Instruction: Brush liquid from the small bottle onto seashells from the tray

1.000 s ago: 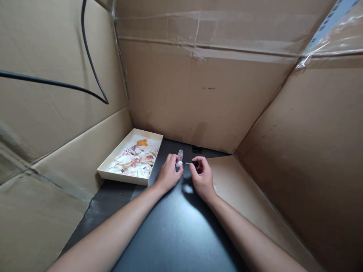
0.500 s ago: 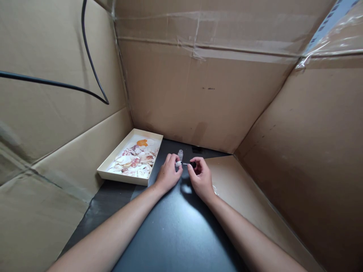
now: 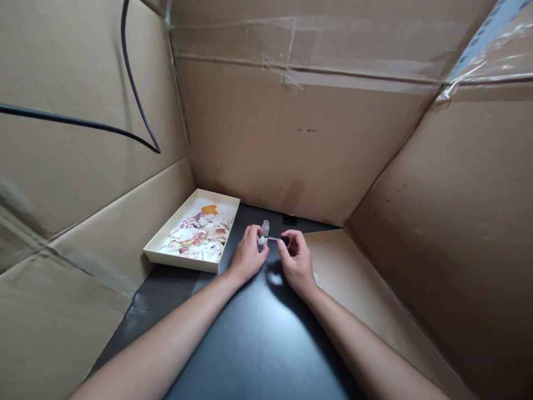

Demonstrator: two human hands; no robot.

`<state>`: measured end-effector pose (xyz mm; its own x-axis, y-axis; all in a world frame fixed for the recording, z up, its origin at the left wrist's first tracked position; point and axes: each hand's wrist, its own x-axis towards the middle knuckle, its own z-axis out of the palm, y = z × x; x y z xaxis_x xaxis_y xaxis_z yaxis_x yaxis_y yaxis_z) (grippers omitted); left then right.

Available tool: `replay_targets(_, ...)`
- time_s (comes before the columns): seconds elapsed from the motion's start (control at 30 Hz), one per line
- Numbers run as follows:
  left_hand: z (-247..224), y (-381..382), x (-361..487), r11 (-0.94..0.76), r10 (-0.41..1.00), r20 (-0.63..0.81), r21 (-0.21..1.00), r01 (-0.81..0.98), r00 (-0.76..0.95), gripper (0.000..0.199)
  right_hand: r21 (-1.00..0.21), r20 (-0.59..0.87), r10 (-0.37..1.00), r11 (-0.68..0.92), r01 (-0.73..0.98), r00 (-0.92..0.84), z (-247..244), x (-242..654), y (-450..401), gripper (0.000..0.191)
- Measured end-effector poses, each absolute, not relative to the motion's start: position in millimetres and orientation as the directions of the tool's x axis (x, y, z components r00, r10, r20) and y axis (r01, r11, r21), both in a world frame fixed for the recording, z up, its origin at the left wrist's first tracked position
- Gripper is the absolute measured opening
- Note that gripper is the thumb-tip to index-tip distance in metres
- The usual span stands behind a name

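Left grip (image 3: 248, 254), white piece (image 3: 261, 241) between fingertips (image 3: 265, 250)

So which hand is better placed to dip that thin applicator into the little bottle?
Likely the right hand: it holds the applicator by its black cap, near the open bottle. The left hand is occupied, pinching a small white object.

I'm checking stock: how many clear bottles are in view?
1. The clear bottle stands just beyond the fingertips of the left hand, to the right of the tray. Another could be hidden behind that hand.
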<state>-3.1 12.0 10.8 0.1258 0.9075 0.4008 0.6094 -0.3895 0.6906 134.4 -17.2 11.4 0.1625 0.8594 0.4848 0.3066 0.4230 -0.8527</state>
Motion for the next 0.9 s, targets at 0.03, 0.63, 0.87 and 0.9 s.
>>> replay_targets(0.03, 10.8, 12.1, -3.0, -0.394, 0.905, 0.406, 0.693, 0.604, 0.124, 0.020, -0.855, 0.480, 0.864, 0.420, 0.305, 0.155, 11.2, 134.4, -17.1, 0.016)
replay_targets(0.63, 12.8, 11.0, -5.6, -0.405, 0.912, 0.357, 0.700, 0.588, 0.203, 0.013, -0.860, 0.473, 0.872, 0.425, 0.283, 0.128, 11.7, 132.9, -18.4, 0.018)
replay_targets(0.87, 12.1, 13.9, -4.8, -0.406, 0.912, 0.358, 0.723, 0.559, 0.200, 0.009, -0.853, 0.487, 0.860, 0.431, 0.293, 0.154, 12.9, 132.9, -18.6, 0.016)
replay_targets(0.9, 11.6, 14.4, -4.9, -0.406, 0.912, 0.357, 0.727, 0.553, 0.201, 0.009, -0.854, 0.484, 0.864, 0.430, 0.292, 0.142, 13.2, 132.8, -18.7, 0.016)
